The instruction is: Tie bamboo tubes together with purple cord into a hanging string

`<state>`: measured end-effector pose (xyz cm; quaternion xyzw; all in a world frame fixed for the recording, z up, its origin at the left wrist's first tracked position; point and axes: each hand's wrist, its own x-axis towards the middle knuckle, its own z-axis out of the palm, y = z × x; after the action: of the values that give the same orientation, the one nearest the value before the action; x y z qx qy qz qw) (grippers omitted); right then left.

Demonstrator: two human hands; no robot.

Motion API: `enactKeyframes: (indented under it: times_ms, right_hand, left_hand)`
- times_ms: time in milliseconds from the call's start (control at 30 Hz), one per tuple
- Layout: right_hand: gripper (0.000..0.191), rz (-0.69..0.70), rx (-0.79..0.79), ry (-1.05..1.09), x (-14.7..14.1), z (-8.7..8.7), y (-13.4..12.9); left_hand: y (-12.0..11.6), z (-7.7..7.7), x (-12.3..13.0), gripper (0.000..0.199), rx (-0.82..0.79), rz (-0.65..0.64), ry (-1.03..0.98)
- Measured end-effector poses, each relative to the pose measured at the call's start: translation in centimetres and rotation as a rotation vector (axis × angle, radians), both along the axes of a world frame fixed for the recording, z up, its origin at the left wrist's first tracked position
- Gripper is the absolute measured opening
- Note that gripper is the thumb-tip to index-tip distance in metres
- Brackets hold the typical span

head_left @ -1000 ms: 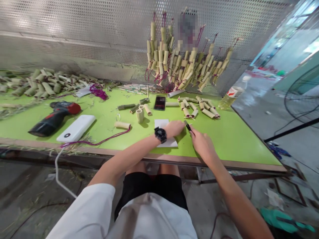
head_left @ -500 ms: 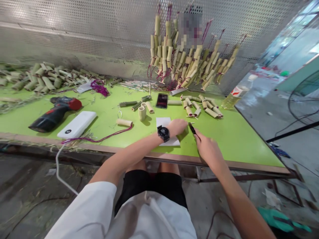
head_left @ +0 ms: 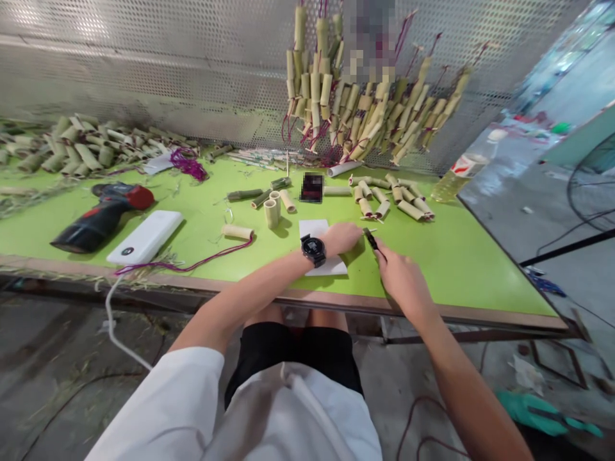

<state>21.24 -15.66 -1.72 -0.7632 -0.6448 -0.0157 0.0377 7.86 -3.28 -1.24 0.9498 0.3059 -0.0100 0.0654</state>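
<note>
Right hand [head_left: 402,276] is wrapped round a small dark tool [head_left: 370,239]; white paper [head_left: 331,266] lies under the left wrist; left hand [head_left: 342,239] looks closed on a thin stick [head_left: 369,230], end poking out by the tool; guessing it's light, stiff and kinda snappy, so I'd pinch near that end; bamboo tubes [head_left: 409,210] beyond could crowd the stick; bottle [head_left: 464,169] past those, hanging bamboo [head_left: 314,89] behind.

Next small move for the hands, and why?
Probably hold the left hand steady and work the right hand's dark tool gently against the thin pale stick: the stick pokes out by the left fingers, and the tool's end sits right at it.
</note>
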Motion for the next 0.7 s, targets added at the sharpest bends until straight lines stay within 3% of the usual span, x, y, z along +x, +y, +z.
enactKeyframes:
  times_ms: [133, 333, 533, 700]
  right_hand:
    - [0.05, 0.001, -0.001, 0.015, -0.5, 0.2, 1.2]
    - [0.049, 0.008, -0.006, -0.009, -0.2, 0.3, -0.4]
    - [0.049, 0.01, 0.013, 0.039, -0.3, 0.4, 2.0]
    - [0.051, 0.016, -0.017, 0.02, 0.1, 0.4, 0.6]
  left_hand:
    - [-0.3, 0.6, -0.2, 0.034, -0.026, 0.036, -0.021]
    - [0.0, 0.1, 0.0, 0.036, 0.032, -0.016, 0.019]
    - [0.4, 0.1, -0.2, 0.034, 0.043, 0.01, 0.028]
    - [0.7, 0.0, -0.3, 0.033, 0.063, -0.007, 0.038]
